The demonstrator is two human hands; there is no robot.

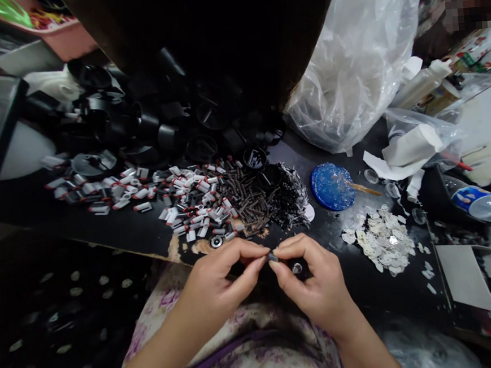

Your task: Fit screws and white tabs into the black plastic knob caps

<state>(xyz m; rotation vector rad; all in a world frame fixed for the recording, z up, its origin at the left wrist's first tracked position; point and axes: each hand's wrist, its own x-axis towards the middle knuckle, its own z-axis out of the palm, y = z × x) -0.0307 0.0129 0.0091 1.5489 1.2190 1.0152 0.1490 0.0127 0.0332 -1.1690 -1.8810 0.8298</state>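
My left hand (219,282) and my right hand (312,278) meet over my lap at the near edge of a black table (138,229). Both are closed in a pinch on one small black part (273,256) held between the fingertips. A round black piece with a shiny centre (297,268) sits in my right palm. Just beyond lie a pile of white and red clips (187,203), a heap of small dark springs (246,198) and a heap of black and white bits (291,194).
Black round housings (160,128) are piled at the back. A blue glittery disc with a stick (332,187) and a heap of clear flat pieces (383,240) lie to the right. A large clear plastic bag (358,56), a water bottle (480,202) and papers crowd the right side.
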